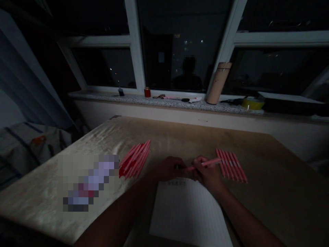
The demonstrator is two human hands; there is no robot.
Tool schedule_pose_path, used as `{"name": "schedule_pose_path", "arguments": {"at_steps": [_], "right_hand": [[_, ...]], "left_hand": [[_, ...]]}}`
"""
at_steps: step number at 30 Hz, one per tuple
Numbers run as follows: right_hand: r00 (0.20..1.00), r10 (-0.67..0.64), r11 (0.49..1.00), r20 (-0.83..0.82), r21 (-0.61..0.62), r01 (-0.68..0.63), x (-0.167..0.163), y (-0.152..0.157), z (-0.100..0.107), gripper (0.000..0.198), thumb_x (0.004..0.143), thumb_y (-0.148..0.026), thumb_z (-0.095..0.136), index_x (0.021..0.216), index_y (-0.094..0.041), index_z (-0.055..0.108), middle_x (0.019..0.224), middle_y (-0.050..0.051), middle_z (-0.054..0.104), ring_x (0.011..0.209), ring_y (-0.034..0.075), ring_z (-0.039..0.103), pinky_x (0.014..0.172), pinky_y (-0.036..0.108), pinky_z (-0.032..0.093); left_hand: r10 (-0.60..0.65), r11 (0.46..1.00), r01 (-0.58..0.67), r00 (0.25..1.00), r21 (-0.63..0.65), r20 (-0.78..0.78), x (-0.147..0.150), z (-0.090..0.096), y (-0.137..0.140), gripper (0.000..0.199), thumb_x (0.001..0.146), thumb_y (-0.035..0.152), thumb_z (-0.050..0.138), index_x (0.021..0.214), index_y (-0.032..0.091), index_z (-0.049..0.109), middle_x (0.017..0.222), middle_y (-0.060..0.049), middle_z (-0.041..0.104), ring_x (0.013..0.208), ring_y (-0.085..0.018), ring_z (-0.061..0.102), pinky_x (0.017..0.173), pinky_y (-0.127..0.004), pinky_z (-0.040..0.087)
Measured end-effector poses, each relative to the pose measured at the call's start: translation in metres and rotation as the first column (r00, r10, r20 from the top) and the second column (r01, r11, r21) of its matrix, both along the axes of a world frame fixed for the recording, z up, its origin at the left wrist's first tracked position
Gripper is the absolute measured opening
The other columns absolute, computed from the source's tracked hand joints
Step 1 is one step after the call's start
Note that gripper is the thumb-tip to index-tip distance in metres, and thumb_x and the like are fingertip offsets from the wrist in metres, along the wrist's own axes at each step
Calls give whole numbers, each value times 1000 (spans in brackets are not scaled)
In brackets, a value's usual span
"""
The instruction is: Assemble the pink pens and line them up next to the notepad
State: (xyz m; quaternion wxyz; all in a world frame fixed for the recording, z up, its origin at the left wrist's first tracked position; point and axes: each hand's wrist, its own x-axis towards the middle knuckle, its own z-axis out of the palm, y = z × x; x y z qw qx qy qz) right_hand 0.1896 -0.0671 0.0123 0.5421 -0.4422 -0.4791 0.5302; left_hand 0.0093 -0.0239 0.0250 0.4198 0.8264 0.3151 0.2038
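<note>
My right hand [205, 171] grips a slim pink pen [212, 162], which slants up to the right past its fingers. At the pen's lower left end, my left hand [171, 168] has its fingers closed on it; shadow hides the fingertips. Both hands are over the top edge of a white ruled sheet [189, 212], with some faint marks along its top. A row of similar pink pens [232, 166] lies side by side on the right. To the left, a looser pile of pink pens [137, 159] rests on a red wrapper [125, 168].
The table [180, 132] carries a blurred-out, pale purple item [95, 181] at left. Along the windowsill [133, 97] stand a leaning beige tumbler [219, 84], a small red jar [147, 92] and a yellow tape roll [253, 103]. A curtain [33, 75] hangs at left.
</note>
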Motion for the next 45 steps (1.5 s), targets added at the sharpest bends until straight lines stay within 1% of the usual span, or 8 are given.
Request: {"name": "schedule_pose_path", "arguments": {"at_steps": [3,5,16,27,31,35,41,45], "right_hand": [[949,-36,994,-314,-105,3,4,1,7,51,75,-66,44,78,-18,59,40,-6,47,28,8,35,33,22,31],[895,-44,989,-444,-146,-23,8,1,11,55,75,-69,40,79,-18,62,40,-4,47,30,10,39,35,24,35],[805,-55,981,-591,-181,-66,12,5,13,39,77,-55,51,69,-19,63,44,-4,50,36,10,43,37,23,38],[756,-39,976,-654,-187,-111,14,2,14,47,77,-58,50,72,-14,65,43,-1,53,38,12,49,38,25,42],[766,-23,982,-642,-160,-104,15,3,12,51,79,-58,47,75,-11,66,42,1,55,34,13,48,37,27,42],[782,-45,982,-621,-171,-79,19,6,10,45,80,-53,50,79,-11,66,47,3,60,34,12,49,39,27,45],[846,-54,983,-531,-176,-48,19,8,10,22,76,-31,59,82,-11,68,54,4,65,40,11,54,44,25,47],[925,-3,990,-379,-134,-51,15,6,8,21,72,-29,66,84,-12,69,63,5,68,41,8,49,44,24,45]], "left_hand": [[38,999,-37,999,-28,17,-4,0,5,36,79,44,54,85,10,65,66,1,55,60,-8,46,55,-18,34],[72,996,-70,997,-63,28,-6,-1,7,37,79,44,54,84,9,65,61,2,51,57,-8,43,52,-18,32],[97,990,-89,993,-108,67,-6,-2,6,37,78,44,55,80,9,64,57,4,44,53,-6,38,49,-18,28],[107,989,-101,993,-108,51,-7,-3,7,38,77,45,54,75,9,63,54,5,41,51,-6,35,48,-18,27],[131,986,-123,989,-109,71,-8,-5,10,40,77,47,54,72,9,63,52,5,38,49,-6,33,46,-18,24],[162,980,-142,975,-137,150,-9,-9,14,40,77,48,53,72,9,62,54,3,46,51,-7,40,48,-18,28],[360,929,-306,873,-206,329,-7,-2,14,37,75,45,53,62,11,55,54,1,47,53,-9,43,52,-20,34],[459,888,-395,787,-235,412,-8,9,11,30,74,41,54,63,13,54,54,2,47,53,-9,43,53,-20,35]]}}
